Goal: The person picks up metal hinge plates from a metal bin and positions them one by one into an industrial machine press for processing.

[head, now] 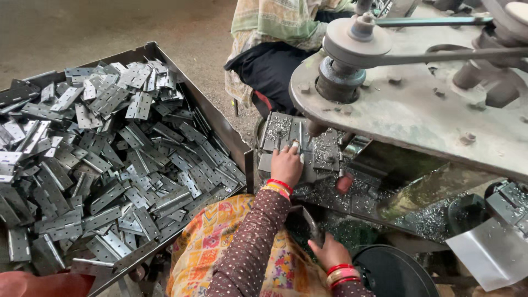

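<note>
Under the grey machine head (pixel 418 104), the left hand (pixel 286 165) lies flat on a hinge (pixel 300 159) set on the machine's worktop (pixel 335 198), fingers together and pressing down on the metal, with red and yellow bangles at the wrist. That hinge sits just below the spindle (pixel 316 127), among bright metal shavings (pixel 278 127) scattered over the plate. Lower down, close to the body, the right hand (pixel 330 252) grips a second hinge (pixel 311 225), its fingers curled around the lower end while the leaf stands tilted upward; how tightly it is pinched is hard to tell, since the thumb side is partly hidden. Red bangles ring this wrist too.

At the left stands a large metal tray (pixel 220 118), heaped with many grey hinges (pixel 104 159) lying at all angles. A patterned orange cloth (pixel 220 242) covers the lap between tray and machine. On top of the machine head a pulley (pixel 355 41) carries a belt (pixel 445 55) running off to the right. Beyond the machine sits another person (pixel 275 38) in a pale green wrap and dark clothing. A dark round lid (pixel 393 272) lies just beside the right hand.
</note>
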